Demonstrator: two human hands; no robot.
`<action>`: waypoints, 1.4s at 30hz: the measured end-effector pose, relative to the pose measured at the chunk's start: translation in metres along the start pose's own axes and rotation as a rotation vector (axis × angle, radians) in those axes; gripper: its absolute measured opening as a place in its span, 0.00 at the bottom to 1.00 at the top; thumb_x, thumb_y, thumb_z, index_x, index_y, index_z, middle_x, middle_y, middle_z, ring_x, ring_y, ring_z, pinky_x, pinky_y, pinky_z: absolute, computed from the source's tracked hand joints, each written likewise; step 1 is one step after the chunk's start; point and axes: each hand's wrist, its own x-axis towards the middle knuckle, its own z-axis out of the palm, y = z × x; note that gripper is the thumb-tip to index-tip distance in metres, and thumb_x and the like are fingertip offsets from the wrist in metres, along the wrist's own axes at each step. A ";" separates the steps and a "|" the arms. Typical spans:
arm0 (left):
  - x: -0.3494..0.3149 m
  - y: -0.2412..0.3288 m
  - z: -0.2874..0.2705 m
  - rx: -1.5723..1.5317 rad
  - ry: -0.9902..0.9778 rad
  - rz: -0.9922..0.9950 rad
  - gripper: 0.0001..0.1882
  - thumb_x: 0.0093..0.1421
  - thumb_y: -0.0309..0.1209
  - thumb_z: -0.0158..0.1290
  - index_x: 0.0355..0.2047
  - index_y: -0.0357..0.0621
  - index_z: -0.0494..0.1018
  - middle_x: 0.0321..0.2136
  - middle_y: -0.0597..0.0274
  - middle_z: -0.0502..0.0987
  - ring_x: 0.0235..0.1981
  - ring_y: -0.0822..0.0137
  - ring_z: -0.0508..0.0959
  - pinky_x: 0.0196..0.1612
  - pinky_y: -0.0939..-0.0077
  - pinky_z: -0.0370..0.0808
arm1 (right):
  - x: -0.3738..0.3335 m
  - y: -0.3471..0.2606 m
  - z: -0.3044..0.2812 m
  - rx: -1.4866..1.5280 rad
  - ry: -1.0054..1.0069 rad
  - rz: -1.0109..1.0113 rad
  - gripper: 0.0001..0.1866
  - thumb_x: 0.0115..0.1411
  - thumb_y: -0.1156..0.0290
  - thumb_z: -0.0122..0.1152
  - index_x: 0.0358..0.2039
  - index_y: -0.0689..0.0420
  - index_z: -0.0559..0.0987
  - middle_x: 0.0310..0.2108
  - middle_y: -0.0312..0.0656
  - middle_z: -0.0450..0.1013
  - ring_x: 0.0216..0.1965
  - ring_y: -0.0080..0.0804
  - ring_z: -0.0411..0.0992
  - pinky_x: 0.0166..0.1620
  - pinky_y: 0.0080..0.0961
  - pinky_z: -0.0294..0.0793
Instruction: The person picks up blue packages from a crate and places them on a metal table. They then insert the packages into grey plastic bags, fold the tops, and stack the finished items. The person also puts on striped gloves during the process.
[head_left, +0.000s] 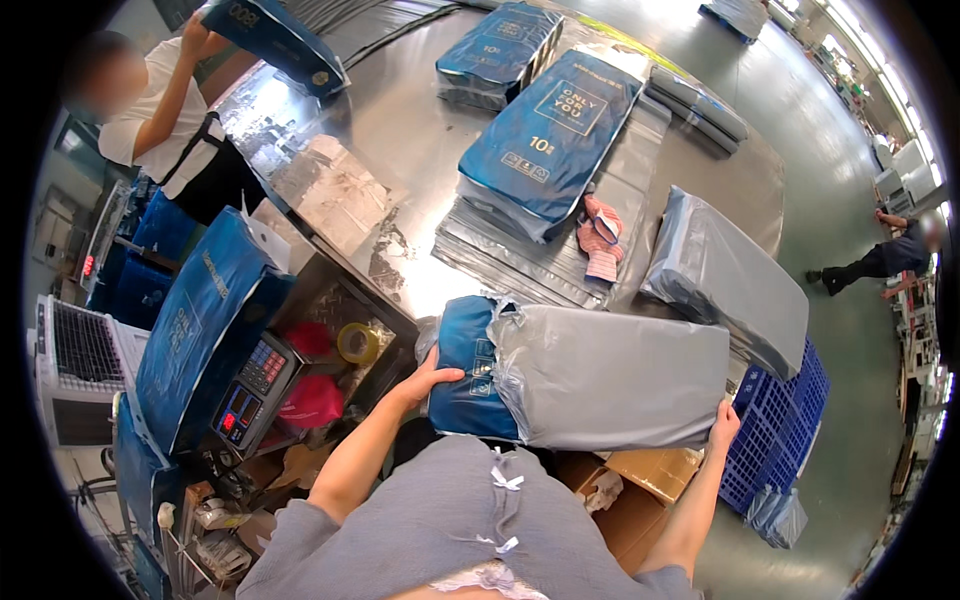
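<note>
Blue pack (462,350) is mostly sheathed in grey bag (620,375), one end left bare, gripped by the left hand (422,384); bag's corner is pinched by the right hand (724,425).

Bright, fisheye-bent, glare on tabletop (395,135)

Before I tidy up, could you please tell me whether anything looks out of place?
Yes: a crumpled striped item, probably a glove, lies on the flat grey bags, looking stray among packaging. A ragged, pale patch also mars the metallic tabletop.
</note>
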 end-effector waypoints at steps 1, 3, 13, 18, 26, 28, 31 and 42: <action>0.000 -0.005 -0.011 0.002 0.008 -0.026 0.53 0.41 0.43 0.61 0.61 0.41 0.40 0.56 0.50 0.55 0.56 0.58 0.57 0.57 0.67 0.55 | -0.003 0.001 0.005 -0.011 0.052 -0.050 0.15 0.60 0.67 0.50 0.20 0.63 0.72 0.18 0.30 0.66 0.22 0.17 0.58 0.25 0.18 0.59; 0.002 -0.005 -0.017 -0.029 -0.011 -0.067 0.52 0.40 0.42 0.61 0.60 0.41 0.43 0.54 0.51 0.57 0.54 0.58 0.59 0.56 0.66 0.57 | 0.006 0.025 0.001 -0.027 0.095 -0.068 0.12 0.60 0.69 0.50 0.27 0.65 0.75 0.24 0.33 0.71 0.25 0.19 0.64 0.30 0.18 0.65; -0.029 0.002 -0.065 -0.414 0.159 -0.081 0.33 0.42 0.35 0.56 0.50 0.39 0.62 0.41 0.55 0.72 0.39 0.57 0.74 0.44 0.63 0.72 | 0.000 -0.175 -0.020 0.799 0.117 -0.097 0.11 0.60 0.68 0.50 0.28 0.62 0.74 0.26 0.40 0.73 0.30 0.25 0.72 0.35 0.23 0.73; -0.056 0.000 -0.055 -0.483 0.229 -0.042 0.31 0.41 0.36 0.55 0.48 0.39 0.65 0.41 0.54 0.73 0.39 0.55 0.73 0.45 0.61 0.72 | 0.029 -0.224 -0.165 0.899 0.442 -0.197 0.15 0.60 0.64 0.48 0.36 0.66 0.71 0.36 0.46 0.71 0.36 0.35 0.71 0.44 0.32 0.71; -0.015 0.034 -0.043 -0.228 0.113 0.082 0.35 0.43 0.31 0.52 0.54 0.44 0.57 0.44 0.56 0.68 0.41 0.60 0.71 0.44 0.67 0.71 | 0.033 -0.091 -0.325 -0.488 0.991 -0.326 0.22 0.60 0.60 0.43 0.23 0.69 0.71 0.22 0.50 0.71 0.24 0.42 0.65 0.32 0.37 0.64; -0.006 0.027 -0.045 -0.252 0.088 0.099 0.35 0.45 0.33 0.53 0.54 0.44 0.56 0.44 0.56 0.68 0.42 0.61 0.71 0.44 0.69 0.70 | 0.014 -0.038 -0.286 -0.723 0.927 0.001 0.20 0.59 0.60 0.42 0.31 0.68 0.71 0.31 0.60 0.69 0.37 0.56 0.66 0.40 0.44 0.63; 0.006 0.013 -0.059 -0.244 0.043 0.066 0.36 0.47 0.36 0.54 0.57 0.46 0.54 0.48 0.57 0.66 0.45 0.62 0.69 0.47 0.69 0.69 | -0.037 -0.001 -0.155 -0.831 0.957 0.117 0.34 0.53 0.61 0.51 0.56 0.65 0.55 0.48 0.61 0.60 0.48 0.56 0.60 0.50 0.43 0.61; 0.024 0.018 -0.069 -0.255 0.003 -0.196 0.36 0.49 0.42 0.57 0.55 0.47 0.56 0.47 0.54 0.69 0.44 0.59 0.72 0.48 0.61 0.70 | -0.099 -0.029 0.064 1.088 0.102 0.656 0.30 0.56 0.45 0.48 0.49 0.57 0.65 0.50 0.42 0.65 0.49 0.42 0.64 0.49 0.45 0.65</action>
